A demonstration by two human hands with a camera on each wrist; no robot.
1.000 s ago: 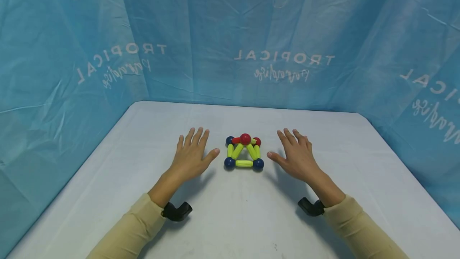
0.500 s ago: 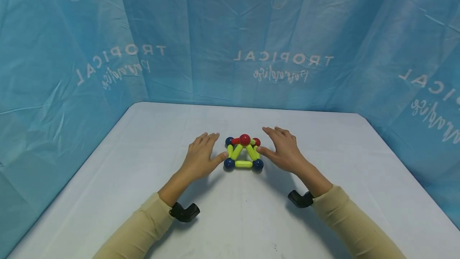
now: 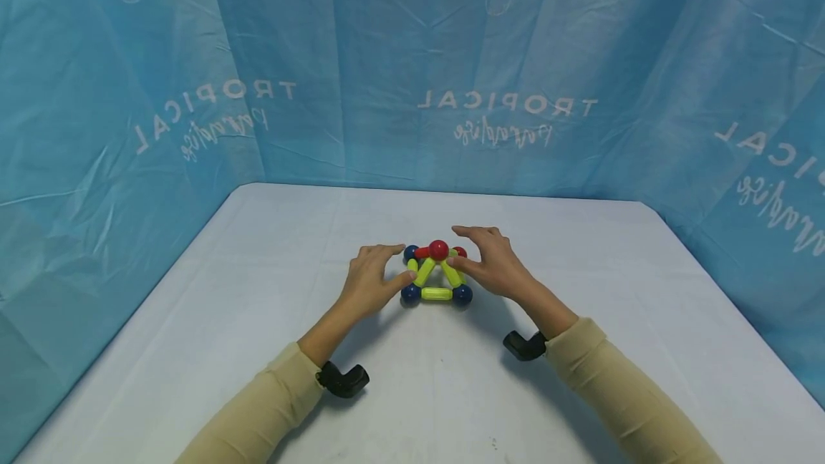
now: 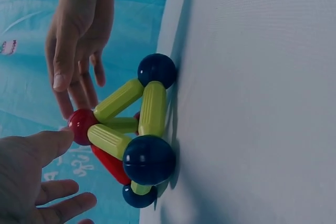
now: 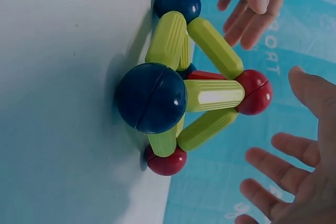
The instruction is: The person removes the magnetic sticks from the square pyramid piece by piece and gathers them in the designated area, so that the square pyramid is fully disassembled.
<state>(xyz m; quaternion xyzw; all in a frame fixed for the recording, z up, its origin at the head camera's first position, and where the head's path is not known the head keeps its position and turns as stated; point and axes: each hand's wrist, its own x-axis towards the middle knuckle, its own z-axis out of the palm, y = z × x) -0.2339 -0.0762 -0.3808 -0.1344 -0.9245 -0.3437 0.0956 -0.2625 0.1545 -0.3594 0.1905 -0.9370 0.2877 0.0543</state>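
Note:
A small pyramid of magnetic rods and balls (image 3: 437, 293) stands on the white table. Its rods are lime green, apart from a red one; blue balls and a red ball form the base corners, and a red ball (image 5: 254, 92) tops it. My left hand (image 3: 372, 281) hovers at its left side, thumb and fingers spread. On the right, my right hand (image 3: 495, 263) reaches over the pyramid's edge with fingers extended. In the left wrist view the left thumb (image 4: 50, 145) overlaps the top ball's edge; I cannot tell if it touches. The right wrist view shows the right fingers apart from the pyramid.
The white table (image 3: 438, 392) spreads out around the pyramid. Blue printed sheets (image 3: 387, 56) hang behind it and along both sides. A black wrist device (image 3: 344, 380) sits on the left wrist, another black device (image 3: 524, 345) on the right.
Both hands have moved inward from either side, closer to the pyramid, and their fingers have bent towards it. The pyramid stays in place.

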